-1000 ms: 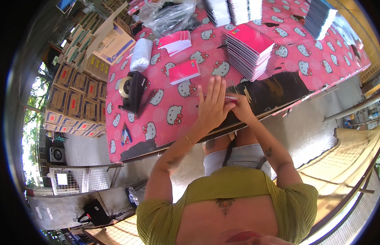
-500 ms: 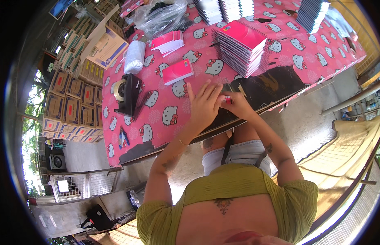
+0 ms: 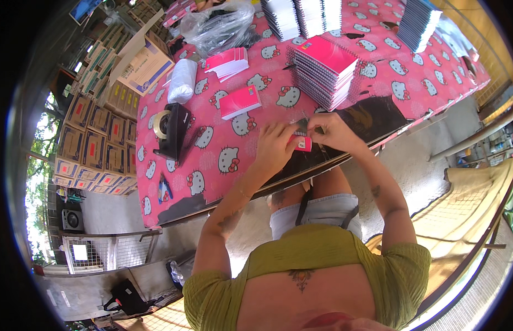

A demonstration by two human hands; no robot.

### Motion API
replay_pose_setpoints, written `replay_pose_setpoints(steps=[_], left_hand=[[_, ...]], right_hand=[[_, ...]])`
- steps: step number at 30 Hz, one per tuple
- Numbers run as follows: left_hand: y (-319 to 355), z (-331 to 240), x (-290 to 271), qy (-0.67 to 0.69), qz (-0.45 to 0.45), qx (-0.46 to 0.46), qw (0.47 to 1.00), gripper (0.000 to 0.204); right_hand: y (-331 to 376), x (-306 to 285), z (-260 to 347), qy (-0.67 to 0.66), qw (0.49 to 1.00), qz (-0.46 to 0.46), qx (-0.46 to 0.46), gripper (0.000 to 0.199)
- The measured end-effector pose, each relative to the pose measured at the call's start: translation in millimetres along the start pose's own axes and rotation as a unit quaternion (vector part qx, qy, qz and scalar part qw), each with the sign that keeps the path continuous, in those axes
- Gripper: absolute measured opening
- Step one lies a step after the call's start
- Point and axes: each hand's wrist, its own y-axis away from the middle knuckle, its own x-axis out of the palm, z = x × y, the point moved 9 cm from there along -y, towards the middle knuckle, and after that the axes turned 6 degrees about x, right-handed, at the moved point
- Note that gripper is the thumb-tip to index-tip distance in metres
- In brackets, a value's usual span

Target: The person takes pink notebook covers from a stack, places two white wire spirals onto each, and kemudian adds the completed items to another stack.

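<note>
A small pink notebook point(image 3: 305, 144) is held at the table's front edge, over a dark bare patch. My left hand point(image 3: 275, 146) grips it from the left, thumb across its near part. At its upper right, my right hand point(image 3: 331, 132) is closed in a pinch; what its fingertips hold is too small to make out. Just beyond the hands lies a pink booklet point(image 3: 240, 102) with a plain edge. Further off is a fanned set of pink booklets point(image 3: 227, 60). A tall stack of spiral-bound pink notebooks point(image 3: 328, 60) stands to the right.
On the left of the table stands a black tape dispenser point(image 3: 176, 132), with a white plastic roll point(image 3: 183, 80) behind it. A blue-handled tool point(image 3: 165, 189) lies near the left edge. Clear plastic bags point(image 3: 220, 27) and spiral notebook stacks point(image 3: 297, 19) are at the back. Cartons point(image 3: 93, 129) are piled beyond.
My right hand has shifted slightly up and right, its fingertips now curled in a pinch. More of the small pink notebook shows under my left hand.
</note>
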Motion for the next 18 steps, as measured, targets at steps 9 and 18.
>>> replay_pose_setpoints(steps=[9,18], left_hand=[[-84.3,-24.2,-107.9,-0.028,-0.204,0.092,0.974,0.024],[-158.7,13.8,-3.4,0.103,-0.114,0.168,0.974,0.028]], right_hand=[[15.3,-106.1,77.7,0.214,0.893,-0.392,-0.049,0.035],[-34.2,-171.4,-46.2,-0.025,0.964,-0.241,0.107,0.039]])
